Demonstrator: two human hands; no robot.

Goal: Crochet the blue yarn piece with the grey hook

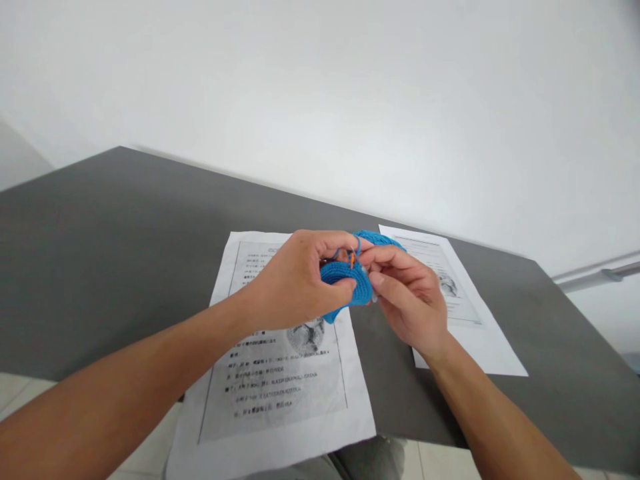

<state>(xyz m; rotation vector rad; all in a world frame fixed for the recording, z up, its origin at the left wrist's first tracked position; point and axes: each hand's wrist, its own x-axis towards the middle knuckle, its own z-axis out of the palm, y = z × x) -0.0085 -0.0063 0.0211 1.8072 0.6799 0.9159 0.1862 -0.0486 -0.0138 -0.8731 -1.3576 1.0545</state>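
Note:
A round, tightly stitched blue crochet piece (345, 283) is pinched in my left hand (300, 280), the thumb across its front. Blue yarn (358, 244) loops round my left index finger. My right hand (413, 293) is closed at the piece's right edge on a crochet hook; its pale handle (375, 295) shows only in part between the fingers. A small orange marker (352, 259) sits at the top edge of the piece, between both hands. Behind the right fingers lies more blue yarn (383, 238), partly hidden.
Under my left forearm, a printed sheet (280, 427) with text and a picture hangs over the near edge of the dark grey table (125, 267). A second printed sheet (495, 347) lies to the right. Behind the table stands a white wall (310, 100).

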